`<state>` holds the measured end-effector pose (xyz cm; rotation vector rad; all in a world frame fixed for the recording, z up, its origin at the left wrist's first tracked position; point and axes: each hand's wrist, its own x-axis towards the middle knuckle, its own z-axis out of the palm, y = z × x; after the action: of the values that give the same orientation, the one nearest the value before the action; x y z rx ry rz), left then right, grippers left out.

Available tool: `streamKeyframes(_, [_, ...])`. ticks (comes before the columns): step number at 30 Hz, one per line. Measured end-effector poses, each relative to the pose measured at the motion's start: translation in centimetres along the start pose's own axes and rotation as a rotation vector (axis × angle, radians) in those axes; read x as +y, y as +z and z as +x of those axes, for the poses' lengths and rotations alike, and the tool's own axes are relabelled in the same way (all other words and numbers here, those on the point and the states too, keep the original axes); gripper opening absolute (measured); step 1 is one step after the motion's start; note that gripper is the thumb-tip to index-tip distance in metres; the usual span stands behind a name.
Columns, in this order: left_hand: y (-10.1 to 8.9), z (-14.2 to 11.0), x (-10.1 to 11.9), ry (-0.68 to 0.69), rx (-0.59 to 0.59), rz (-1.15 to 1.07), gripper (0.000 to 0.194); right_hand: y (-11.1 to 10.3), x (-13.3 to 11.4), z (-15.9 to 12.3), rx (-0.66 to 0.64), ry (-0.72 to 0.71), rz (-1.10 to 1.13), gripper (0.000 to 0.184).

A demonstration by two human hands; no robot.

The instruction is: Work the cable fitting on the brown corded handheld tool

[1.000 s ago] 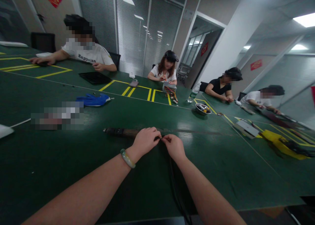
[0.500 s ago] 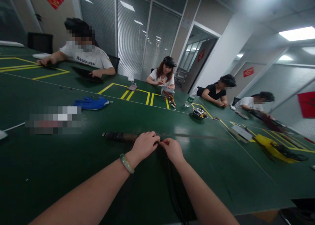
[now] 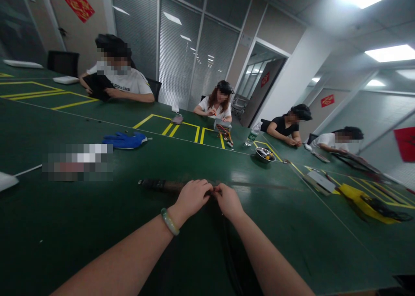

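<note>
A long, dark brown and black rod-shaped piece [image 3: 154, 184] lies crosswise on the green table in front of me, with a small metal tip at its left end. My left hand [image 3: 194, 197] closes over its right part, fingers curled down. Touching those fingertips, my right hand [image 3: 227, 199] pinches at a small dark spot; what it holds is hidden between the fingers. Dark cables [image 3: 229, 248] run from beneath my hands toward the near table edge. A greenish bangle [image 3: 169, 222] circles my left wrist.
A blue glove [image 3: 126, 140] lies left. Beyond my hands stand a metal bowl [image 3: 265, 155] with small parts, a water bottle [image 3: 253, 134] and a grey box with wires [image 3: 222, 126]. A yellow bag [image 3: 366, 205] is at right. Several co-workers sit across the table.
My hands stay together at the same place on the rod-shaped piece, with slight finger movement. The view shifts a little. Across the table, a co-worker has lifted a black panel upright.
</note>
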<state>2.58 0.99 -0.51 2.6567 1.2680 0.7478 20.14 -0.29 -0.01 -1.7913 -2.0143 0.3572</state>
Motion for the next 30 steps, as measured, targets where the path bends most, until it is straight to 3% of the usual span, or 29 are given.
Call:
streamKeyframes(5, [0.2, -0.1, -0.1, 0.003, 0.008, -0.02, 0.023, 0.2, 0.2, 0.3, -0.013, -0.013, 0.015, 0.004])
streamKeyframes(9, [-0.2, -0.3, 0.4, 0.034, 0.071, -0.034, 0.047, 0.5, 0.0, 0.5, -0.002, -0.008, 0.028, 0.003])
streamKeyframes(12, [-1.0, -0.5, 1.0, 0.138, 0.118, -0.087, 0.063, 0.2, 0.2, 1.0, 0.005, -0.013, 0.035, 0.005])
streamKeyframes(14, [-1.5, -0.7, 1.4, 0.228, 0.083, -0.149, 0.063, -0.5, 1.1, 1.6, 0.011, 0.011, 0.032, 0.006])
streamKeyframes(17, [-2.1, -1.1, 1.6, 0.314, -0.033, -0.236, 0.058, -3.0, 4.8, 2.0, 0.051, 0.138, 0.005, 0.006])
streamKeyframes(20, [-2.3, -1.3, 1.5, 0.325, -0.119, -0.274, 0.053, -6.9, 10.3, 0.3, 0.113, 0.322, -0.033, 0.012])
streamKeyframes(26, [-1.8, -1.3, 1.4, 0.337, -0.187, -0.335, 0.048, -15.0, 19.9, -9.0, 0.229, 0.696, -0.098, 0.029])
streamKeyframes(30, [-1.5, -1.1, 1.2, 0.325, -0.191, -0.337, 0.044, -16.3, 24.3, -15.6, 0.326, 0.945, -0.1, 0.025])
